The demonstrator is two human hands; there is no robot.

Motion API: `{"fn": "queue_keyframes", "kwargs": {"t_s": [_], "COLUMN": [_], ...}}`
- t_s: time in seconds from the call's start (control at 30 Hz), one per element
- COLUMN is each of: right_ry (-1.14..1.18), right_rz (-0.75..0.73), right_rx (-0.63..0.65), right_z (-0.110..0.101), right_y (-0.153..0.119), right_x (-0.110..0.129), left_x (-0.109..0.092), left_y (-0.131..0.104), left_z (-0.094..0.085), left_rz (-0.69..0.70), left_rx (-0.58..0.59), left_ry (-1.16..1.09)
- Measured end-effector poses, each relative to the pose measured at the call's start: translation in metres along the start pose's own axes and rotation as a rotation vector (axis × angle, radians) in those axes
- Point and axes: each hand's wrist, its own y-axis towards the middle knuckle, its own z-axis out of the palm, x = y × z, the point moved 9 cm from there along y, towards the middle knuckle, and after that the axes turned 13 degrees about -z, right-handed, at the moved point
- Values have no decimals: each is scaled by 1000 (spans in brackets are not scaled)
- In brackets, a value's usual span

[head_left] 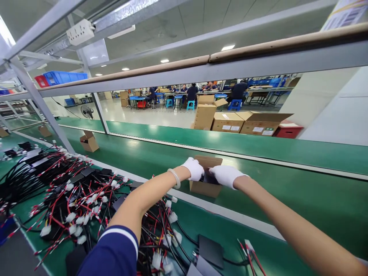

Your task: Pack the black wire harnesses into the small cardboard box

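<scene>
A small open cardboard box (205,188) stands on the green conveyor belt (287,195) in front of me. Both my arms reach out to it. My left hand (194,168), in a white glove with a pale bangle on the wrist, rests on the box's left top edge. On the right side of the opening my right hand (225,175), also gloved white, presses down on something dark inside the box. What that dark thing is cannot be made out.
A tangle of black and red wires with white connectors (71,195) and black modules covers the near bench. Another small box (89,142) sits farther left on the belt. Larger cartons (230,122) stand beyond it; several people work at distant tables.
</scene>
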Motion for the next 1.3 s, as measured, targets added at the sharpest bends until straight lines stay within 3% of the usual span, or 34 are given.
{"fn": "queue_keyframes", "kwargs": {"t_s": [0.13, 0.23, 0.37, 0.53, 0.63, 0.7, 0.83, 0.93, 1.03, 1.13, 1.2, 1.3], "right_ry": [15, 67, 147, 183, 178, 184, 243, 273, 262, 159, 17, -169], "right_rz": [7, 20, -34, -181, -202, -170, 16, 268, 488, 526, 492, 438], "right_rx": [-114, -110, -8, 40, -33, -100, -283, -498, -755, -1063, -1212, -1352], "right_z": [-19, -7, 49, 133, 156, 157, 126, 78, 21, -31, -55, -68], "right_y": [-60, -96, -107, -92, -87, -88, -108, -148, -206, -264, -296, -332], "right_x": [0, -1, 20, 94, 127, 132, 99, 59, 39, 50, 69, 99], "left_x": [21, 34, 42, 41, 34, 31, 33, 34, 21, -8, -36, -84], "left_y": [-24, -45, -86, -151, -187, -206, -230, -235, -231, -231, -231, -227], "left_z": [-18, -27, -39, -58, -59, -57, -56, -65, -87, -123, -145, -166], "left_rz": [-17, -33, -10, 52, 80, 89, 59, 9, -2, 50, 80, 183], "left_rx": [-62, -86, -113, -183, -216, -239, -313, -414, -577, -852, -1000, -1054], "left_ry": [-25, -34, -45, -66, -91, -119, -213, -305, -442, -644, -700, -799]}}
